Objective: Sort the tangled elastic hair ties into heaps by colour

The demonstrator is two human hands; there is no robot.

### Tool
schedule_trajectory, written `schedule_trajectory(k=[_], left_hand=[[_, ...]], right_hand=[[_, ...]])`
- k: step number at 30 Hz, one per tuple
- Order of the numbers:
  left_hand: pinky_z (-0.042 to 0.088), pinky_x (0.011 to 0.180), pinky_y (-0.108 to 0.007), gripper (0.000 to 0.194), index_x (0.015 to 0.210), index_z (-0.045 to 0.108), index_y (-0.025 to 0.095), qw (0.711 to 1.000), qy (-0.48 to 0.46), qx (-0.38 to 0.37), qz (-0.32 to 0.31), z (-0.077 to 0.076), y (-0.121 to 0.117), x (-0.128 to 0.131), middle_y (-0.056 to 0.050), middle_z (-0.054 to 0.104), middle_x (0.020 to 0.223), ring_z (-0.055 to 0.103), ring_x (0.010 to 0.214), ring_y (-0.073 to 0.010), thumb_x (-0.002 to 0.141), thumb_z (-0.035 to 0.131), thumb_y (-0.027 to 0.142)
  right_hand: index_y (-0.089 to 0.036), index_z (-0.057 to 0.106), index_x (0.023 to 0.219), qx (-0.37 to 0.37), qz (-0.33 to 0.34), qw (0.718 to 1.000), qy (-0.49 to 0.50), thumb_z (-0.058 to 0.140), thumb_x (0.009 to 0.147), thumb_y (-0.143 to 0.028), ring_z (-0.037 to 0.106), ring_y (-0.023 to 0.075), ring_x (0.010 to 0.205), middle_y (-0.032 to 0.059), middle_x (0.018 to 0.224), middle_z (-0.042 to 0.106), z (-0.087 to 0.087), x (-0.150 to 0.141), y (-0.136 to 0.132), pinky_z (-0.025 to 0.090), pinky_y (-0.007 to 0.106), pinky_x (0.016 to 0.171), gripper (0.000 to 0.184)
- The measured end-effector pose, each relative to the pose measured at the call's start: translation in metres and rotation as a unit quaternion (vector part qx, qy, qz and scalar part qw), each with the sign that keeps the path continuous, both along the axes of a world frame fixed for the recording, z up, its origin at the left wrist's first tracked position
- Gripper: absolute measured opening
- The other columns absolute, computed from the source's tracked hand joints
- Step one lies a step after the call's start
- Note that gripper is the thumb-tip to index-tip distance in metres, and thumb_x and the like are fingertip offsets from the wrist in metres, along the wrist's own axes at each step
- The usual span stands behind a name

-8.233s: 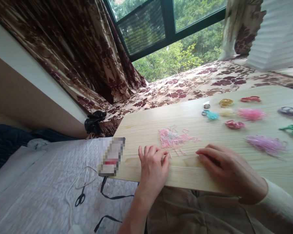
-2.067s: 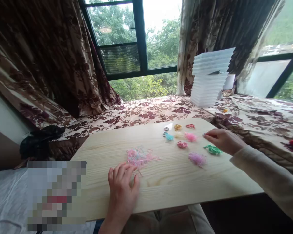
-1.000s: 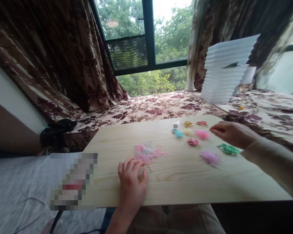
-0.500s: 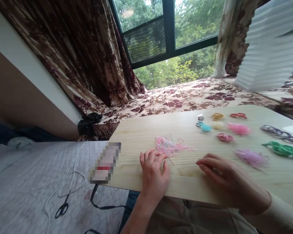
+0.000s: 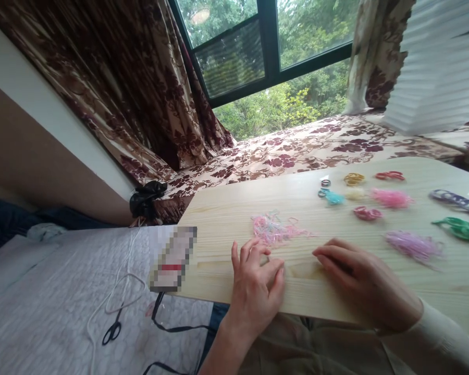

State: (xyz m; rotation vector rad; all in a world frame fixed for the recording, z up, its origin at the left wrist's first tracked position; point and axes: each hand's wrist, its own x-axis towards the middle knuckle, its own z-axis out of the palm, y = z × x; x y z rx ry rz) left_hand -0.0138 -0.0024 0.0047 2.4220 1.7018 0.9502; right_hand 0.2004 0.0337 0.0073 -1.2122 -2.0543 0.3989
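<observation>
A loose pile of thin pink and pastel elastic bands (image 5: 271, 229) lies on the light wooden board (image 5: 226, 208). Just in front of it is my left hand (image 5: 257, 284), thumb and index finger brought together, other fingers curved toward the pile. Whatever is in that pinch is too small to make out. To the right, my right hand (image 5: 361, 281) rests low over the board, thumb tip against the index finger; anything between them is hidden. Beyond it sit a lilac bundle of bands (image 5: 414, 246) and a pink bundle (image 5: 393, 198).
Farther right are a green bundle (image 5: 463, 228), purple linked rings (image 5: 457, 202), yellow bands (image 5: 354, 179), red bands (image 5: 390, 175) and a turquoise bundle (image 5: 333, 197). A blurred-out flat object (image 5: 174, 260) lies at the board's left edge. Black-handled scissors (image 5: 112, 332) lie on the bedding.
My left hand has drawn back from the pile toward the right, its thumb and index finger closing together. My right hand stays nearly in place. The whole view has shifted slightly.
</observation>
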Motion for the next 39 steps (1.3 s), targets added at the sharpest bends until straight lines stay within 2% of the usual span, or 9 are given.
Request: schedule_trajectory(k=[6,11,16,27,33,39], left_hand=[[0.023,0.113,-0.062,0.027,0.107,0.066,0.027,1.0,0.007,0.014,0.026,-0.002,-0.009,-0.017,-0.005,0.064,0.105,0.048,0.121,-0.0271,0.085,0.055,0.016],[0.023,0.113,-0.062,0.027,0.107,0.067,0.026,0.998,0.021,0.019,0.048,0.0,-0.008,-0.022,-0.005,0.065,0.105,0.048,0.121,-0.0278,0.086,0.054,0.015],[0.019,0.114,-0.063,0.028,0.108,0.067,0.03,0.999,0.021,-0.007,0.026,0.004,-0.014,-0.018,-0.005,0.062,0.107,0.045,0.124,-0.0272,0.088,0.053,0.016],[0.019,0.113,-0.066,0.028,0.113,0.063,0.031,0.997,0.052,-0.052,-0.02,0.01,-0.02,-0.013,-0.005,0.058,0.115,0.041,0.129,-0.0279,0.09,0.052,0.02],[0.02,0.114,-0.064,0.029,0.116,0.061,0.026,0.997,0.067,-0.04,-0.02,0.012,-0.011,-0.014,-0.007,0.059,0.116,0.043,0.128,-0.027,0.09,0.051,0.02],[0.019,0.113,-0.064,0.024,0.11,0.064,0.027,0.995,0.093,-0.027,-0.018,0.013,-0.004,-0.009,-0.005,0.06,0.115,0.042,0.129,-0.0265,0.09,0.052,0.019]], right_hand=[[-0.022,0.071,0.083,0.004,-0.004,1.0,-0.016,0.047,0.089,-0.036,0.066,0.0205,0.072,0.0073,0.081,0.069,-0.005,0.002,0.001,0.052,0.033,0.063,0.029],[-0.021,0.071,0.085,0.008,0.001,1.0,-0.026,0.046,0.09,-0.036,0.067,0.0209,0.074,0.0074,0.082,0.069,-0.006,0.001,0.002,0.052,0.034,0.065,0.029],[-0.021,0.07,0.087,0.011,-0.004,1.0,-0.028,0.046,0.09,-0.036,0.067,0.0208,0.075,0.0075,0.083,0.069,-0.006,0.002,0.001,0.052,0.033,0.066,0.029],[-0.02,0.07,0.086,0.031,0.0,0.999,-0.034,0.046,0.091,-0.032,0.066,0.0184,0.073,0.0067,0.082,0.069,-0.006,0.0,0.0,0.051,0.03,0.064,0.027],[-0.02,0.069,0.086,0.047,0.002,0.998,-0.036,0.046,0.092,-0.03,0.066,0.0182,0.073,0.0062,0.083,0.068,-0.007,0.001,0.0,0.051,0.03,0.064,0.026],[-0.019,0.069,0.087,0.056,0.001,0.998,-0.037,0.046,0.092,-0.029,0.065,0.0177,0.072,0.0058,0.081,0.068,-0.01,0.002,0.0,0.05,0.03,0.064,0.025]])
